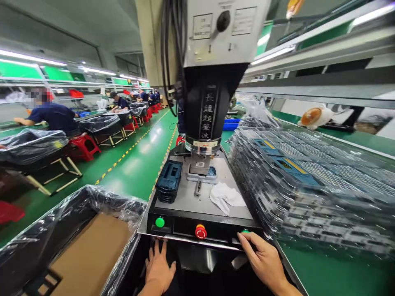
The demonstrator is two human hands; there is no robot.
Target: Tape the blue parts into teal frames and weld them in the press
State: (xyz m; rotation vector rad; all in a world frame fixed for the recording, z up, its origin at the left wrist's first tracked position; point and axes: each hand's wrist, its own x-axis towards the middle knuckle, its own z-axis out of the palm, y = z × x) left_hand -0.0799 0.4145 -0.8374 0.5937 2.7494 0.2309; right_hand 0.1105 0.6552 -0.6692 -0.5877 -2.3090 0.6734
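My left hand (159, 265) lies with fingers spread against the dark front of the press, just below the left green button (159, 222). At the right end of the panel, my right hand (262, 257) reaches its fingertips to another green button (245, 232), mostly covered by them; it holds nothing. Between the hands is a red emergency stop button (200, 231). Above, the metal press head (200, 163) stands over a pale fixture (202, 178) with a dark blue part (212, 171) partly visible in it. A stack of dark blue plastic parts (169, 181) sits left of the fixture.
A crumpled white cloth (226, 196) lies on the press table. Clear trays (277, 181) holding blue parts are piled high at right. At lower left stands a plastic-lined bin (70, 209) with cardboard (92, 250) inside. Seated people (54, 115) work beyond the aisle.
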